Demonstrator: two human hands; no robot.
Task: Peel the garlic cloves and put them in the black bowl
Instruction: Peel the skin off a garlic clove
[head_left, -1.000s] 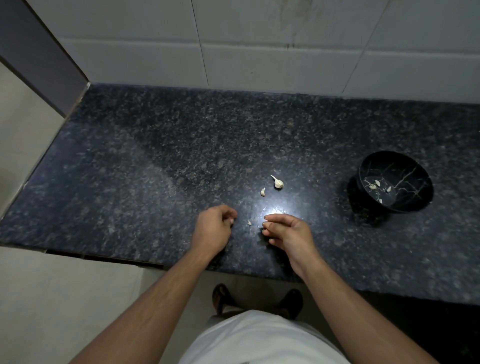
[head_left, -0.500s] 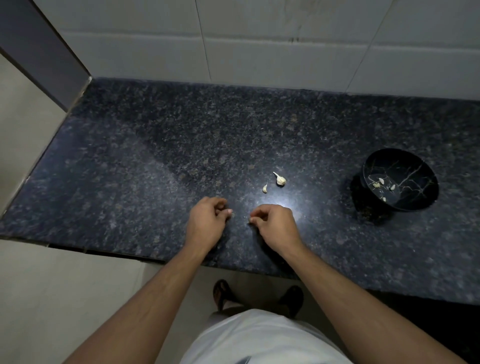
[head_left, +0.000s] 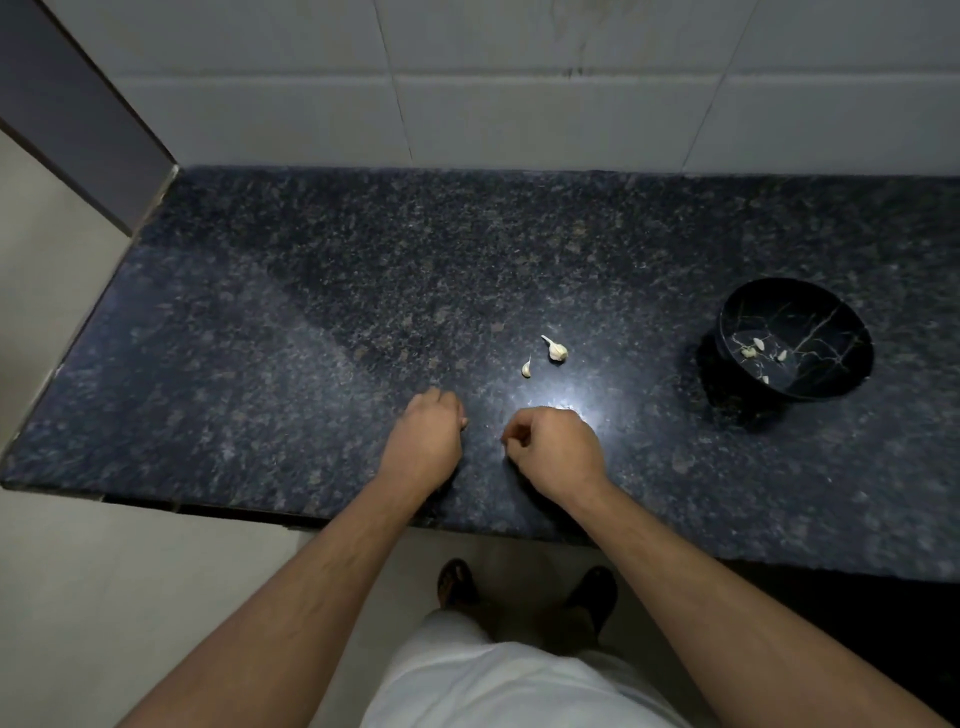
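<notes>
Head view: two unpeeled garlic cloves lie near the middle of the table, the larger clove (head_left: 556, 349) just beyond and to the right of the smaller clove (head_left: 526, 367), apart from each other; each points its thin tail toward the far edge and slightly left, so the long axes run roughly front to back. Both lie just beyond the hands, toward the far edge; the right hand (head_left: 553, 449) sits almost straight below them and looks the nearer of the two, the left hand (head_left: 423, 441) a little further to the left. Both hands rest by the near edge with fingers curled under; whether either pinches a clove or a scrap of skin I cannot tell, since the fingertips are turned away and hidden; a pale speck at the left fingertips is too small to name. The black bowl (head_left: 831, 387) stands well apart toward the right edge, holding a few small pale pieces, presumably peeled cloves; from the loose cloves it lies to the right, on the right hand's side.
</notes>
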